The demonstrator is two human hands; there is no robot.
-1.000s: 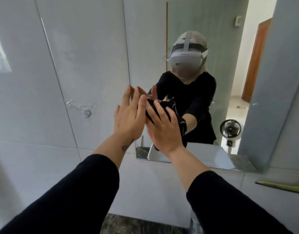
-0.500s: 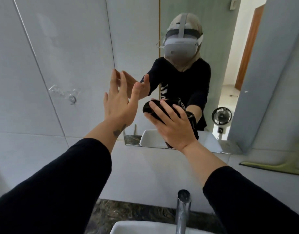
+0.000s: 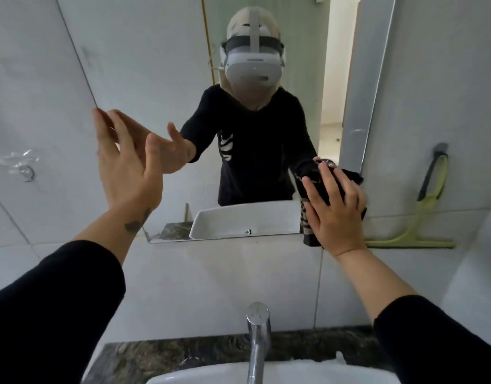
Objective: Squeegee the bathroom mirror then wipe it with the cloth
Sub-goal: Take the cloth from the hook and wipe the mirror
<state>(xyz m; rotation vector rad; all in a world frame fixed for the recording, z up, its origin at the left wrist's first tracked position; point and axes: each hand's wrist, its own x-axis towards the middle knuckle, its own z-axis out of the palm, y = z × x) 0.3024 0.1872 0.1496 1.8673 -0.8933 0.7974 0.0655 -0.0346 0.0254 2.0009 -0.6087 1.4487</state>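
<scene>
The bathroom mirror (image 3: 161,65) fills the wall ahead and shows a person in a headset. My right hand (image 3: 335,209) presses a black cloth (image 3: 309,236) flat against the mirror's lower right corner. My left hand (image 3: 125,167) leans on the glass near the mirror's left edge, fingers spread, holding nothing. A green squeegee (image 3: 421,217) with a dark handle hangs on the tiled wall just right of the mirror, untouched.
A chrome tap (image 3: 256,328) rises over the white basin (image 3: 200,376) at the bottom, set in a dark stone counter (image 3: 155,356). A small hook (image 3: 27,173) with clear tape sits on the left tiles.
My right hand has slid the cloth rightward and down to the mirror's lower right corner. My left hand stays on the glass. The view has tilted down, showing the tap and squeegee.
</scene>
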